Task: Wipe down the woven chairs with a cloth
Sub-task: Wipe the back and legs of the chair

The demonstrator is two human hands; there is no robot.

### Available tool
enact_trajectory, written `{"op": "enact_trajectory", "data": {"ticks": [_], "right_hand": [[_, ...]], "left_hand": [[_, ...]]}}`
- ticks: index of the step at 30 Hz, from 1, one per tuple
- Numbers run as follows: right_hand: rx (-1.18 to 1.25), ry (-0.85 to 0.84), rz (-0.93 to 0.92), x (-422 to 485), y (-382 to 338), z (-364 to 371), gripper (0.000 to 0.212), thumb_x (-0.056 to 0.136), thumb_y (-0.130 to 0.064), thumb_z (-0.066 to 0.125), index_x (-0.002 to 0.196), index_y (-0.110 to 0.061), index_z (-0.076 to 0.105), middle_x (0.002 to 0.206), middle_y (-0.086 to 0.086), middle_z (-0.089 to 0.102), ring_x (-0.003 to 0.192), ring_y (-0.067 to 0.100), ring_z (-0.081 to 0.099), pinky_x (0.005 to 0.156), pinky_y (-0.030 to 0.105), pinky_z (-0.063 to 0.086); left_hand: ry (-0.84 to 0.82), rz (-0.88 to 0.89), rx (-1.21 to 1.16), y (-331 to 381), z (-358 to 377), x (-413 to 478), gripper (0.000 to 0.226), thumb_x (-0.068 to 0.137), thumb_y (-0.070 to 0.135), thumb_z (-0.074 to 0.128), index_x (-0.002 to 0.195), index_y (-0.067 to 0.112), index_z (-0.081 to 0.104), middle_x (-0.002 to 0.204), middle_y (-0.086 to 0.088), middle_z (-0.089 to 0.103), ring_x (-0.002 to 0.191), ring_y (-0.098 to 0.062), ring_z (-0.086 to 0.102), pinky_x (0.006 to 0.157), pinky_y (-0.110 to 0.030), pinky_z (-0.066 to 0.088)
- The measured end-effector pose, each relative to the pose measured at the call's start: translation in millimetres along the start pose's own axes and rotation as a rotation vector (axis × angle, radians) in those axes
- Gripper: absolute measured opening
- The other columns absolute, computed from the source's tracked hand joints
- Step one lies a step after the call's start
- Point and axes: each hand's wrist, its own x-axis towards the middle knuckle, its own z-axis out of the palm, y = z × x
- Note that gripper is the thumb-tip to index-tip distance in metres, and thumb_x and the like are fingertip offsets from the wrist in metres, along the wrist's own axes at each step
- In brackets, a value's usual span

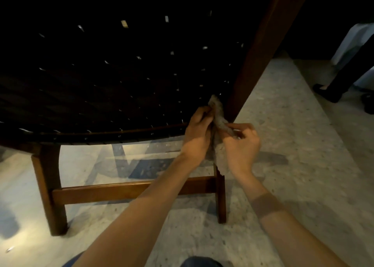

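A woven chair (113,80) with a dark woven panel and a brown wooden frame fills the upper left. A crumpled grey cloth (219,123) sits at the panel's lower right corner, beside the wooden upright (257,50). My left hand (197,135) grips the cloth from the left. My right hand (241,145) pinches the cloth from the right, and a loose end hangs down between the two hands.
The chair's wooden legs and cross rail (125,190) stand on a speckled stone floor (293,145). Another person's dark trouser leg and shoe (332,88) are at the far right. My knees (200,261) show at the bottom edge.
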Motion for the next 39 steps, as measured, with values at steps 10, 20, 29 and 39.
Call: {"op": "enact_trajectory", "data": {"ticks": [10, 20, 29, 39], "right_hand": [[-0.081, -0.028, 0.168, -2, 18, 15, 0.033, 0.072, -0.009, 0.079, 0.066, -0.035, 0.059, 0.068, -0.018, 0.059, 0.064, -0.006, 0.058, 0.057, 0.012, 0.045], [-0.134, -0.406, -0.119, -27, -50, 0, 0.019, 0.087, -0.012, 0.065, 0.097, -0.020, 0.052, 0.085, -0.008, 0.058, 0.080, -0.008, 0.056, 0.065, 0.005, 0.038], [-0.238, -0.748, -0.557, -36, -154, 30, 0.019, 0.087, -0.014, 0.066, 0.105, -0.017, 0.060, 0.100, -0.001, 0.064, 0.101, 0.017, 0.058, 0.080, 0.027, 0.046], [-0.374, -0.467, -0.748, -61, -185, 38, 0.054, 0.079, -0.056, 0.059, 0.127, -0.037, 0.043, 0.118, -0.017, 0.039, 0.107, 0.012, 0.030, 0.088, 0.036, 0.031]], "left_hand": [[-0.096, -0.051, -0.066, -14, 6, -5, 0.032, 0.093, -0.003, 0.043, 0.123, -0.001, 0.054, 0.130, -0.014, 0.052, 0.114, -0.014, 0.043, 0.086, 0.004, 0.025], [0.001, -0.068, -0.152, -23, -87, -32, 0.052, 0.079, -0.006, 0.063, 0.129, 0.004, 0.050, 0.121, -0.011, 0.055, 0.112, -0.020, 0.056, 0.087, 0.000, 0.036], [0.076, -0.220, -0.188, -31, -211, -67, 0.021, 0.081, 0.032, 0.071, 0.097, 0.031, 0.057, 0.097, 0.010, 0.042, 0.089, 0.000, 0.048, 0.072, -0.002, 0.039], [0.139, -0.156, -0.627, 6, -260, -53, 0.018, 0.091, 0.021, 0.059, 0.103, 0.035, 0.059, 0.091, 0.022, 0.069, 0.092, 0.002, 0.065, 0.070, -0.014, 0.052]]}}
